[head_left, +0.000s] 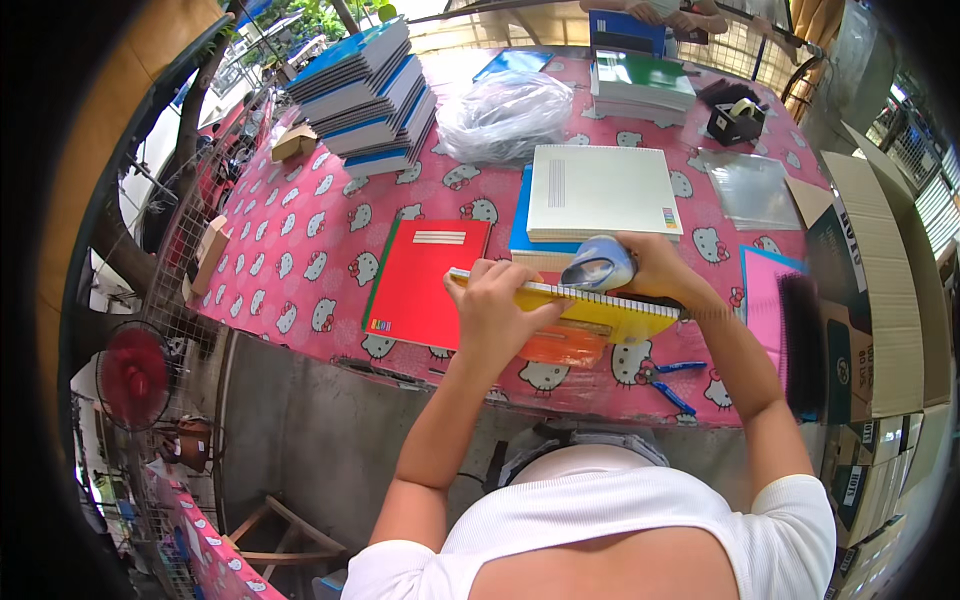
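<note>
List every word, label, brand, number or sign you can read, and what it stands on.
Printed wording isn't copied, only located.
Large cardboard box: lettering on its side.
Boxes below: lettering on dark patches.
Red notebook: lower-left mark, too small to read.
Cream notebook: lower-right mark, likewise.

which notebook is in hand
The yellow one, held tilted in the left hand; the red one and white ones lie flat.

Fingertips of the right hand [660, 268] seem hidden behind the grey-blue object [606, 262]; the top edge crops a co-worker [700, 20].
</note>
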